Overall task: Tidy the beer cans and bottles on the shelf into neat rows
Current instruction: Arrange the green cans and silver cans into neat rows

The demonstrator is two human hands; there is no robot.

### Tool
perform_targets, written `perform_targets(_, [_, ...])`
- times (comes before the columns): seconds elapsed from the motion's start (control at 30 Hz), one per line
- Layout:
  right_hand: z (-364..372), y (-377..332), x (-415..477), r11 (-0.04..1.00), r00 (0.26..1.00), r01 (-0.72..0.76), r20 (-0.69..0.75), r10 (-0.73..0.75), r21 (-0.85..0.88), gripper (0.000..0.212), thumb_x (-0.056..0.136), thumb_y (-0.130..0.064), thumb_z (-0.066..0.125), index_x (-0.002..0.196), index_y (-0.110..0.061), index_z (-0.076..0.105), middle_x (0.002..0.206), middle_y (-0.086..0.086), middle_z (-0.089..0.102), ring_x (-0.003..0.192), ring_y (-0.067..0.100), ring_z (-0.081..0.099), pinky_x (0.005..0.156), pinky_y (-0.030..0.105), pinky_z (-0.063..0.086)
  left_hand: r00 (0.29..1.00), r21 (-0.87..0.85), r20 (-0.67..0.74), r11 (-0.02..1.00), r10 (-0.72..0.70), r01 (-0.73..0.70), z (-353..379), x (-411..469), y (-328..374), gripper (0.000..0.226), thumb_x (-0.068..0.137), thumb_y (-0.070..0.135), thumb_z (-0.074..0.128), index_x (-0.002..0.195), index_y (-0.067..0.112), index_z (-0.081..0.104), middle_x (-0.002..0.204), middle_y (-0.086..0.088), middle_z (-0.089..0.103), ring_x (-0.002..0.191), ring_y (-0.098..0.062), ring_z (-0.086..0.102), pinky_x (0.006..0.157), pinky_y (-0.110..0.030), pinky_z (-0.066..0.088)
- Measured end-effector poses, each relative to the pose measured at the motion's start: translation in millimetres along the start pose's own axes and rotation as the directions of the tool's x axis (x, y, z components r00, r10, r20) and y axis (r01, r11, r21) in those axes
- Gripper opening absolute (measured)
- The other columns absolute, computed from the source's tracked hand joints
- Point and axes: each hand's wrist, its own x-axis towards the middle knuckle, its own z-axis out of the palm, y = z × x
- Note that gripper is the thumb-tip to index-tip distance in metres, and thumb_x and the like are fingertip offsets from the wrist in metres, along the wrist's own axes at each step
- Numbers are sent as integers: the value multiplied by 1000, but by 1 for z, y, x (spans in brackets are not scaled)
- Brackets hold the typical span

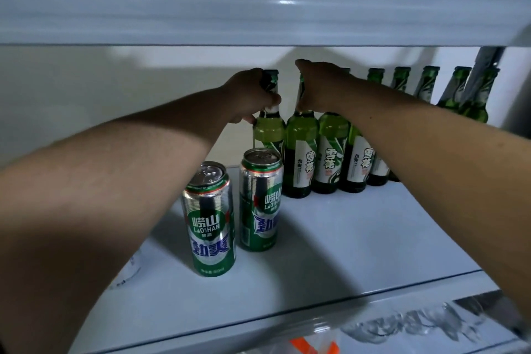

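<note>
Two green and silver beer cans stand upright on the white shelf (344, 238): the near can (211, 218) and a second can (260, 200) just behind it to the right. Behind them runs a row of several green glass bottles with white labels. My left hand (253, 95) grips the neck of the leftmost bottle (268, 129). My right hand (319, 86) is closed around the neck of the bottle beside it (300, 158). More green bottles (428, 83) stand in a back row at the right, partly hidden by my right forearm.
The shelf above (258, 8) hangs low over the bottle tops. A white back wall (86, 89) closes the left side. A grey upright post (482, 66) stands at the far right. Below the front edge lie clear plastic wrap and something orange (313, 346).
</note>
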Motion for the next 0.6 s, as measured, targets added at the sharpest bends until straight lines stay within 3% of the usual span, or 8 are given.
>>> perform_targets(0.13, [6,2,-3,999,998,36,-50,-37,-30,81,85,-17,71,152,-9,26,123,18,54,107,33,56,72,31,45,1000,-13,12,1000,-7,7,0,0,-1,40,88,21,71,125,12,57,114,-10,64,101,-27,65,80,-46,61])
perform_targets(0.33, [12,3,-16,999,996,30,-81,-33,-37,85,86,-22,70,155,-24,21,141,22,36,117,39,52,89,39,49,996,-157,91,987,-15,29,-4,-12,-11,51,87,19,74,132,18,52,123,-6,66,111,-24,64,92,-44,57])
perform_targets(0.47, [6,-5,-38,998,980,62,-190,-64,-14,76,89,-31,66,154,-25,27,153,17,29,139,35,31,105,44,40,991,-166,134,985,-21,43,-22,-36,-15,63,87,29,75,142,21,45,124,-3,65,111,-21,63,96,-38,54])
perform_targets(0.53, [4,-16,-54,983,961,159,-241,-133,92,62,92,-36,62,149,-28,37,150,9,38,135,26,38,103,34,38,997,-69,73,997,-34,39,-37,-52,-19,44,88,37,71,129,27,56,118,0,66,104,-16,66,86,-33,57])
perform_targets(0.6, [5,-29,-70,938,976,202,-142,-167,283,53,92,-49,60,141,-36,46,142,-3,50,121,12,49,95,26,38,993,52,110,998,-50,45,-52,-76,-22,23,90,48,64,109,34,62,113,4,68,97,-12,69,76,-31,59])
